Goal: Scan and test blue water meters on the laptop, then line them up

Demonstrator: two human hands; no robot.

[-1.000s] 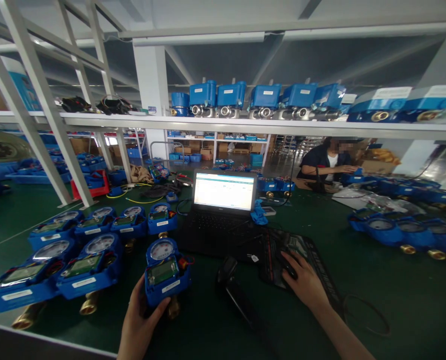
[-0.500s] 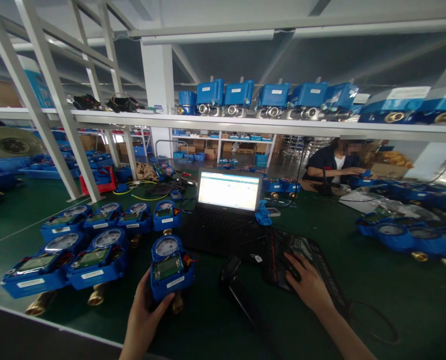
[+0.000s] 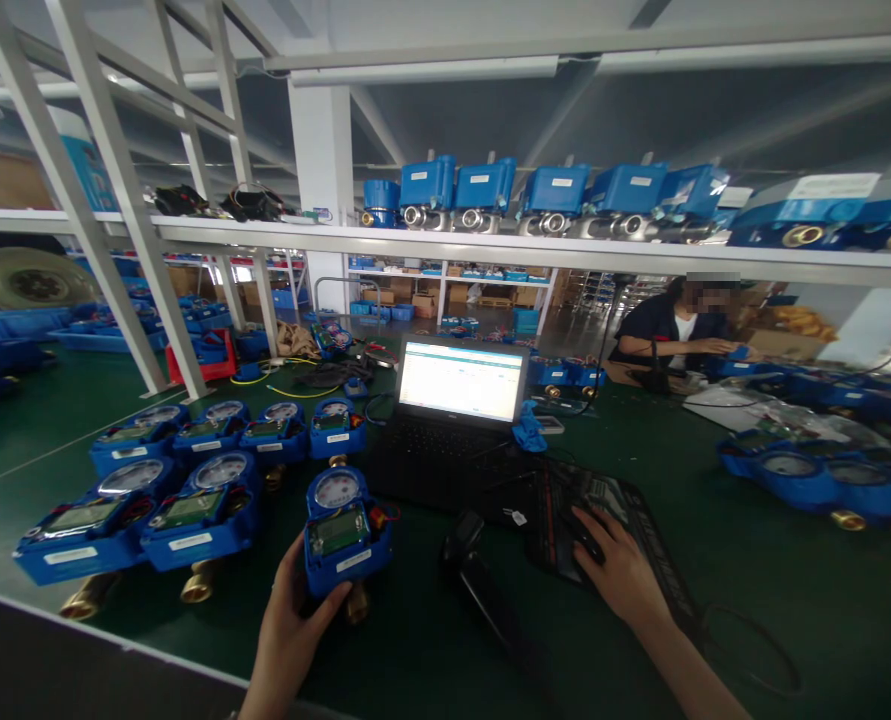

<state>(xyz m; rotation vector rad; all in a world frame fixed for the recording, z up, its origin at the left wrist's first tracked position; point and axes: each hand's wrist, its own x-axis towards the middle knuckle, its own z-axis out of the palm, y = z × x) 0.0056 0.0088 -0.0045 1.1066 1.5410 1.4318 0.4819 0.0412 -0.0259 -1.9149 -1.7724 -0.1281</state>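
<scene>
My left hand (image 3: 299, 610) grips the lower left side of a blue water meter (image 3: 347, 570), its thumb along the front edge. This meter has a round dial, an uncovered circuit board and a brass pipe end, and rests on the green table. My right hand (image 3: 621, 565) is closed over a black computer mouse (image 3: 589, 545) on a dark patterned mouse pad (image 3: 644, 510). Between the hands lies a black handheld scanner (image 3: 482, 590). Behind them an open laptop (image 3: 460, 380) has a lit screen whose text is too small to read.
Several similar blue meters (image 3: 197, 510) stand in rows at the left, and more (image 3: 797, 480) at the right. A shelf (image 3: 490, 240) with blue-boxed valves crosses above the table. Metal posts (image 3: 126, 250) rise at the left. Across the table a co-worker (image 3: 670, 325) handles a blue part.
The whole view has shifted slightly to the right in the picture. Both hands keep their places on the meter and the mouse.
</scene>
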